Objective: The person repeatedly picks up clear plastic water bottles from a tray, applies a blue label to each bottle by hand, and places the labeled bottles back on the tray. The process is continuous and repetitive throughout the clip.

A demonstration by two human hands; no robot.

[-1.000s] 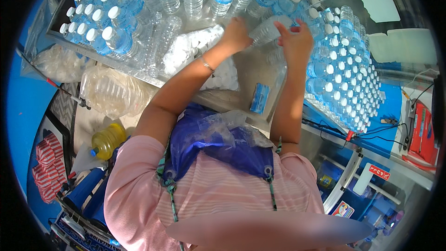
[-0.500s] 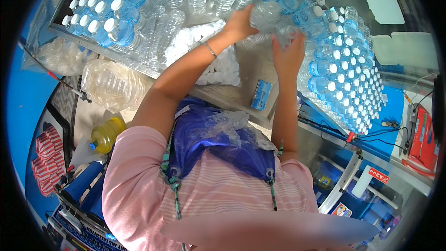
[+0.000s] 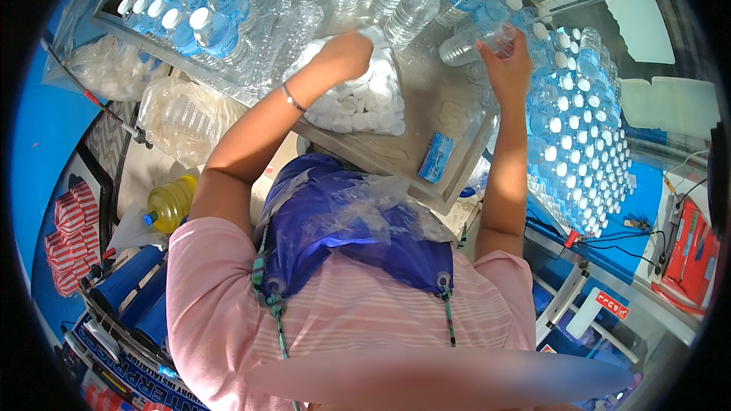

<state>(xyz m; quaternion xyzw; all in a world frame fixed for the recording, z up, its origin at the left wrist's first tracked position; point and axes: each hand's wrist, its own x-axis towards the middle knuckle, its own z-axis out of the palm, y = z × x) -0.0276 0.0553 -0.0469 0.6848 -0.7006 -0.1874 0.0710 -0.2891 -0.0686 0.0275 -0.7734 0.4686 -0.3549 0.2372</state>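
Note:
My left hand [image 3: 346, 57] is over a clear bag of white bottle caps [image 3: 362, 103] on the metal table. Its fingers curl downward, and whatever is between them is hidden. To the right, my right hand [image 3: 508, 65] grips a clear plastic bottle [image 3: 461, 47] near one end, tilted almost onto its side. An unlabelled clear bottle [image 3: 413, 17] stands upright between the two hands. Left of the caps, several clear bottles [image 3: 282, 38] stand close together.
Capped, blue-labelled bottles [image 3: 221, 34] crowd the table's far left. A large block of white-capped bottles [image 3: 582, 129] lies to the right. A small blue packet [image 3: 436, 157] rests near the front edge of the metal table [image 3: 388, 154]. Cables [image 3: 609, 236] run at right.
My left hand has moved away from the bottles, left and down onto the caps. My right hand has shifted right with a clear bottle. The view has shifted slightly.

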